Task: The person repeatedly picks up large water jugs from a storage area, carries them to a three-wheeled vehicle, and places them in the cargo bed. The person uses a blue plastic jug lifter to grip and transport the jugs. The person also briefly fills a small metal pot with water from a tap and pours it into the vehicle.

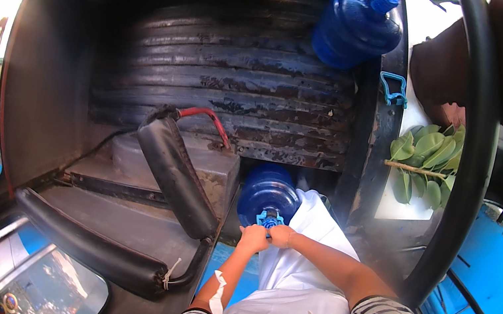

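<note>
A large blue water jug [270,187] stands low in the gap beside the seat, close to my legs, with its neck toward me. Around its neck sits a light-blue carry handle [270,217]. My left hand [252,237] is closed on the left side of that handle, and my right hand [282,235] is closed on its right side, the two nearly touching. A white apron [308,254] hangs against the jug's right side. The fingertips are small and partly hidden.
Ahead is a dark ribbed metal bed [231,79]. Another blue water jug [358,28] stands at its far right. A second light-blue carry handle [394,90] lies on the right ledge. To my left is a black padded seat frame [178,174]; a leafy branch [427,154] lies right.
</note>
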`<state>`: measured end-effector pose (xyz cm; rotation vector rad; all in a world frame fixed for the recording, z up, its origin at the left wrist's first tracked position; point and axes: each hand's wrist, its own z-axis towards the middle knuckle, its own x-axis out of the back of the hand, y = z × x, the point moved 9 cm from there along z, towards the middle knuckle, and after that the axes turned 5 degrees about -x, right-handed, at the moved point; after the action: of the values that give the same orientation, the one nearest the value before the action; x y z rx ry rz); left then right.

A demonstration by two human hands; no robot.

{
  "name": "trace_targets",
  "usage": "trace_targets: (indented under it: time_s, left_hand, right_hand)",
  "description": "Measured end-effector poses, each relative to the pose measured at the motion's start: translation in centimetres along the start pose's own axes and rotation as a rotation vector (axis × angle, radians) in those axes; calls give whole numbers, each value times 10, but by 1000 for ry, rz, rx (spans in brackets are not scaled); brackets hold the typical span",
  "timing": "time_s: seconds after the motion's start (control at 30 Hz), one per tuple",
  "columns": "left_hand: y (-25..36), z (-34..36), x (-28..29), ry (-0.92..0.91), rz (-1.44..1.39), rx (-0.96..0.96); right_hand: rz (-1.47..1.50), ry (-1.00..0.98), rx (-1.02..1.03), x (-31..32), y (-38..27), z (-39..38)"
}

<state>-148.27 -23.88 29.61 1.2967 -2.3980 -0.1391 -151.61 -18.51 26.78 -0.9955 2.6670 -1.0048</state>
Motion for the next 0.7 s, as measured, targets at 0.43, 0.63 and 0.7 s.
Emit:
trace_targets:
  time_s: [0.43,0.63,0.7]
  left_hand:
    - [29,-28,-11,96,27,-134]
    - [77,-87,43,137,-28,-183]
    - [88,-120,67,169,-79,-200]
  right_hand:
    - [-34,23,-19,-4,-2,-39]
    - [-61,46,-12,39,-44,-112]
    - [2,39,-18,49,-62,-146]
